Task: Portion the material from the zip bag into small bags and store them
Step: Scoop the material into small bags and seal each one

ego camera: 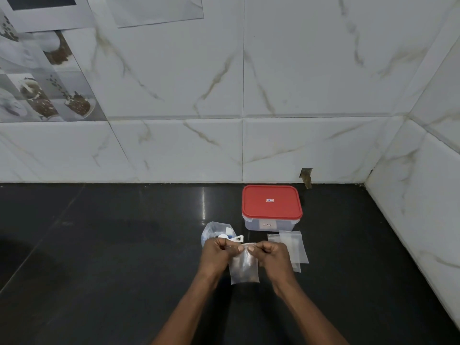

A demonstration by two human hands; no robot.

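A small clear plastic bag (pixel 243 268) hangs upright above the black counter, held by its top edge. My left hand (pixel 217 257) pinches the left end of that edge and my right hand (pixel 273 256) pinches the right end. Just behind my left hand lies a crumpled clear zip bag (pixel 216 232) with white and blue contents and a white scoop-like piece (pixel 237 238) beside it. Several flat empty small bags (pixel 295 247) lie on the counter right of my right hand. A clear box with a red lid (pixel 271 204), shut, stands behind them.
The black glossy counter (pixel 99 257) runs to a white marble-tiled wall (pixel 174 150) at the back and another on the right. A small chipped hole (pixel 306 176) shows in the back wall behind the box.
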